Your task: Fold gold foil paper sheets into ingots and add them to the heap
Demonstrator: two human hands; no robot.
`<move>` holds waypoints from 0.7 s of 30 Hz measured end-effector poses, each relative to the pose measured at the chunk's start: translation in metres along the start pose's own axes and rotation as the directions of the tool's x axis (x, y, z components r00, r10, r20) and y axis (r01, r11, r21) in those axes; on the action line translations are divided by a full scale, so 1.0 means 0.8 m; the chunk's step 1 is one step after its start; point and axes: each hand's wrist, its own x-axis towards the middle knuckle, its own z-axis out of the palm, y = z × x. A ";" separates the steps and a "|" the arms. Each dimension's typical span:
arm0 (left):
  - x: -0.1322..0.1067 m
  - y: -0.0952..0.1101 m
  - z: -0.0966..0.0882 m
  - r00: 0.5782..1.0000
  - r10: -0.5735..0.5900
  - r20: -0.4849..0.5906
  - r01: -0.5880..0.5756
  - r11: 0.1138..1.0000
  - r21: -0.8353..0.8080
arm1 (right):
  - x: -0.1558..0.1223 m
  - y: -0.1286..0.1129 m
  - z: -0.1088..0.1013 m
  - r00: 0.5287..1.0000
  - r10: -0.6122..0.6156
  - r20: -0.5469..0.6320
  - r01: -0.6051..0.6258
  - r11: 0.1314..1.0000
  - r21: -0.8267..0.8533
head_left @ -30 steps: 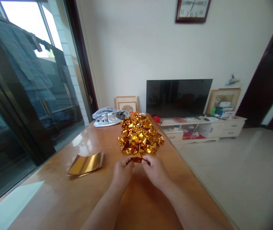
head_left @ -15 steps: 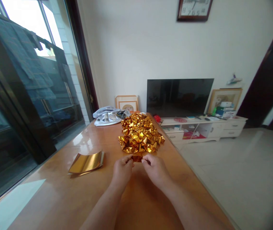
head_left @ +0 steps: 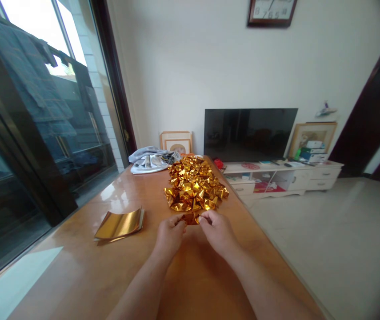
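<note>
A small folded piece of gold foil paper is stretched between my two hands, just above the wooden table. My left hand pinches its left end between thumb and fingers. At the opposite end, my right hand grips it the same way. The fingertips hide both ends of the piece. Directly beyond lies a heap of folded gold foil pieces, shiny and crumpled-looking. To the left of my left hand, a stack of flat gold foil sheets rests on the table, its edges curling up.
A bundle of grey and white cloth sits at the table's far left corner. A pale sheet lies at the near left edge. Past the table stand a white TV cabinet and a black television; a glass door is on the left.
Between my hands, the gold foil piece has changed shape slightly, its middle now looking more creased. Both hands keep their grip and nearly the same place. The view has tilted a little.
</note>
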 end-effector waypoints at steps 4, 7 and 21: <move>0.001 -0.002 0.002 1.000 0.012 0.019 -0.012 1.000 0.004 | 0.000 0.001 0.002 1.000 -0.004 0.014 0.003 1.000 0.007; 0.001 -0.002 0.003 0.999 -0.028 -0.018 0.027 0.999 -0.047 | 0.001 0.003 -0.001 1.000 0.013 0.023 -0.013 1.000 0.020; -0.005 0.008 0.005 0.997 -0.073 -0.036 0.068 0.990 -0.127 | 0.003 0.009 -0.005 0.991 0.123 0.057 -0.128 0.988 0.086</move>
